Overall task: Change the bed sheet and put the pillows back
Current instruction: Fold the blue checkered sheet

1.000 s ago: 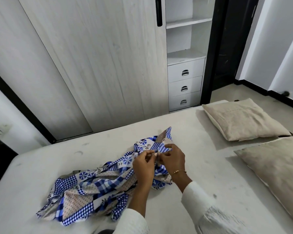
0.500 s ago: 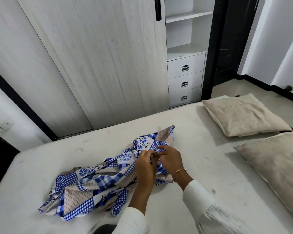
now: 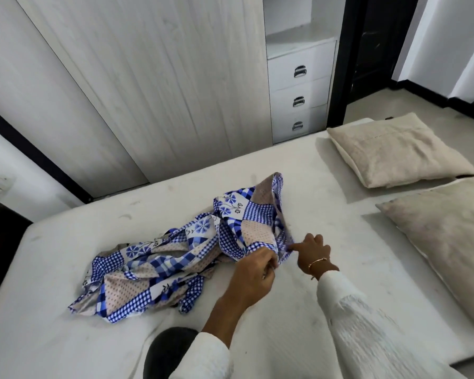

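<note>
A blue, white and beige patchwork bed sheet point(image 3: 175, 258) lies bunched in the middle of the bare white mattress point(image 3: 298, 170). My left hand point(image 3: 253, 274) grips the sheet's near edge, fingers curled round the cloth. Just to its right, my right hand point(image 3: 311, 253) pinches the same edge with a gold bracelet on the wrist. Between the hands the cloth is lifted a little off the mattress. Two beige pillows sit at the right: one pillow point(image 3: 394, 149) farther back, the other pillow point(image 3: 454, 236) nearer and cut off by the frame.
A pale wood wardrobe door point(image 3: 148, 91) stands behind the bed, with white drawers point(image 3: 298, 97) and open shelves beside it. A dark doorway point(image 3: 372, 50) lies to the right of those. Grey floor shows past the pillows. My dark knee point(image 3: 167, 351) rests on the mattress's near edge.
Both hands have drawn the sheet's edge toward me and to the right, and have parted slightly. The upper corner of the sheet has unfolded and stands taller. The camera tilted downward.
</note>
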